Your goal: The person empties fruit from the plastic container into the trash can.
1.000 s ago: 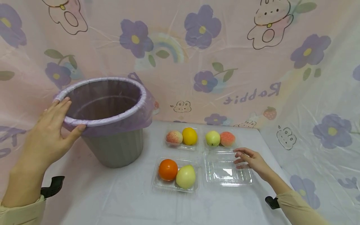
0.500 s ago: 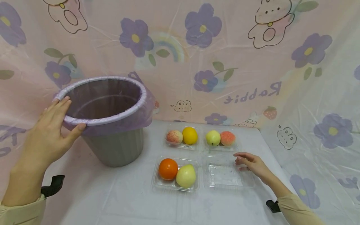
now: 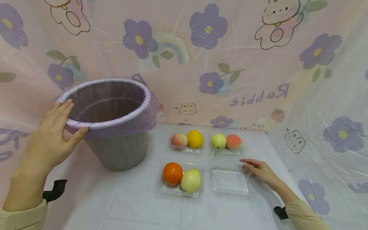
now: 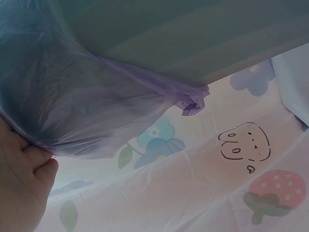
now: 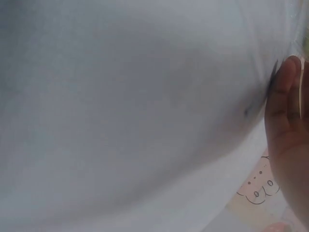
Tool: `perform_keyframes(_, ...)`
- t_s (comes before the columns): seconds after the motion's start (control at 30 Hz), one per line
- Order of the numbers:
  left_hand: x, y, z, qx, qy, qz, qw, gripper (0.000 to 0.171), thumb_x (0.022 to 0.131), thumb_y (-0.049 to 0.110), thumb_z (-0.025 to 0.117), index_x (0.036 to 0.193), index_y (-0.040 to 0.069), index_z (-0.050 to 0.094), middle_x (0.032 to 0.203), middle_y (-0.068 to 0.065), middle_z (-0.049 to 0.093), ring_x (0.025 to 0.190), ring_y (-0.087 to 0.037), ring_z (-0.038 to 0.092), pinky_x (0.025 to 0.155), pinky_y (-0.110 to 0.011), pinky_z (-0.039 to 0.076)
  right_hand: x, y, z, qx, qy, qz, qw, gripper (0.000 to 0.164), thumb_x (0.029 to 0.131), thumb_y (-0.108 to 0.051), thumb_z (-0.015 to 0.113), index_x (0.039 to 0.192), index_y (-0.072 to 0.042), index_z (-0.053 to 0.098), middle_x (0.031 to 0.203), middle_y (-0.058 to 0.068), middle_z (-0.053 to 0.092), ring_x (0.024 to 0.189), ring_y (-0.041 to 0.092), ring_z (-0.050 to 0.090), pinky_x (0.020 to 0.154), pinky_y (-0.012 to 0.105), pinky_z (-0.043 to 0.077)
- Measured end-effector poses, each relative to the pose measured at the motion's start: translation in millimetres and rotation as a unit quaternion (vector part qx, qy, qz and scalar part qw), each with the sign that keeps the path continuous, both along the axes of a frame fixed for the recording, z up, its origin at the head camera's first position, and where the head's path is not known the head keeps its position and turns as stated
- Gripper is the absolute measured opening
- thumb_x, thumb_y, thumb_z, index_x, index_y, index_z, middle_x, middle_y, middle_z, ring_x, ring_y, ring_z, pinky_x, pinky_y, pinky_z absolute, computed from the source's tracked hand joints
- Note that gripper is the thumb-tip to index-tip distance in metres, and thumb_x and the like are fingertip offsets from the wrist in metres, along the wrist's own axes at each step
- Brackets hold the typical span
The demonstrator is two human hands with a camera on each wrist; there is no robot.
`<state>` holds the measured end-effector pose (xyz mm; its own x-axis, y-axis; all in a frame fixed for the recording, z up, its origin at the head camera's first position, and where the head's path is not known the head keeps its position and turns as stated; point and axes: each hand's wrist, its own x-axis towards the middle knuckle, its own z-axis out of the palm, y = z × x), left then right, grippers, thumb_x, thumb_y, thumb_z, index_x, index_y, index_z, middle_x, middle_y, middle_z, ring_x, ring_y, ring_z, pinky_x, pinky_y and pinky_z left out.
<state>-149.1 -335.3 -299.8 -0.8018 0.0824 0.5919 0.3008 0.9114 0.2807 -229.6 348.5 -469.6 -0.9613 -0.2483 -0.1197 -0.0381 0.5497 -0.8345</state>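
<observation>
A grey trash can (image 3: pixel 125 151) lined with a purple bag stands at the left in the head view. My left hand (image 3: pixel 46 140) grips its rim (image 3: pixel 104 125), fingertips over the top and thumb on the near side. In the left wrist view my fingers bend against the purple trash bag (image 4: pixel 91 111). On the right, my right hand (image 3: pixel 260 172) stays at the right side of a clear plastic container (image 3: pixel 230 180) lying on the table, its fingers loosely bent. Whether they touch the clear plastic cannot be made out. The right wrist view is blurred around those fingers (image 5: pixel 280 106).
Left of the clear container sits another with an orange (image 3: pixel 172 173) and a pale green pear (image 3: pixel 191 180). Behind are a container with a speckled peach (image 3: pixel 179 140) and a yellow fruit (image 3: pixel 195 139), and one with a green apple (image 3: pixel 218 141) and a pinkish peach (image 3: pixel 234 141).
My right hand has come slightly lower toward the table. The clear container near it now lies flatter, and its bright glare is gone. My left hand keeps its place on the rim.
</observation>
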Motion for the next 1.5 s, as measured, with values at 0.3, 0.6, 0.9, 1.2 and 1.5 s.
perform_keyframes(0.3, 2.4, 0, -1.0, -0.001, 0.0, 0.004, 1.0, 0.082, 0.103, 0.048, 0.06, 0.162, 0.0, 0.03, 0.167, -0.024, 0.029, 0.157, -0.043, 0.019, 0.128, -0.057, 0.008, -9.4, 2, 10.2, 0.042, 0.015, -0.021, 0.999, 0.049, 0.107, -0.03, 0.06, 0.148, -0.002, 0.056, 0.121, 0.022, 0.07, 0.095, 0.023, 0.069, 0.074, 0.03, 0.06)
perform_keyframes(0.6, 1.3, 1, -1.2, 0.004, 0.018, -0.001, 0.9998, 0.081, 0.103, 0.048, 0.06, 0.161, -0.001, 0.032, 0.166, -0.023, 0.032, 0.156, -0.043, 0.021, 0.128, -0.058, 0.01, -40.7, 4, 40.0, 0.038, 0.081, -0.037, 0.995, 0.051, 0.109, -0.036, 0.055, 0.145, 0.0, 0.058, 0.132, 0.029, 0.063, 0.101, 0.017, 0.069, 0.08, 0.033, 0.063)
perform_keyframes(0.9, 1.3, 1, -1.6, -0.001, 0.014, -0.001, 0.9999, 0.082, 0.103, 0.048, 0.06, 0.161, 0.0, 0.031, 0.166, -0.024, 0.032, 0.157, -0.042, 0.021, 0.128, -0.056, 0.01, -80.0, 11, 58.1, 0.056, 0.126, -0.047, 0.989, 0.047, 0.11, -0.03, 0.054, 0.142, 0.004, 0.058, 0.127, 0.029, 0.064, 0.089, -0.001, 0.064, 0.072, 0.023, 0.061)
perform_keyframes(1.2, 2.2, 0, -2.3, -0.002, 0.013, 0.003, 0.9999, 0.08, 0.103, 0.048, 0.06, 0.161, 0.001, 0.032, 0.165, -0.025, 0.032, 0.156, -0.043, 0.022, 0.128, -0.056, 0.01, -121.6, 14, 65.0, 0.135, 0.129, -0.014, 0.982, 0.044, 0.109, -0.026, 0.055, 0.142, 0.005, 0.058, 0.125, 0.032, 0.065, 0.097, 0.03, 0.071, 0.072, 0.031, 0.062)
perform_keyframes(1.5, 0.0, 1, -1.2, -0.006, 0.017, -0.002, 0.9998, 0.079, 0.102, 0.046, 0.062, 0.16, 0.001, 0.034, 0.164, -0.023, 0.036, 0.157, -0.038, 0.023, 0.129, -0.053, 0.012, -146.7, 14, 57.5, 0.159, 0.089, 0.018, 0.983, 0.047, 0.11, -0.022, 0.053, 0.146, 0.008, 0.051, 0.133, 0.036, 0.06, 0.113, 0.048, 0.065, 0.081, 0.044, 0.063)
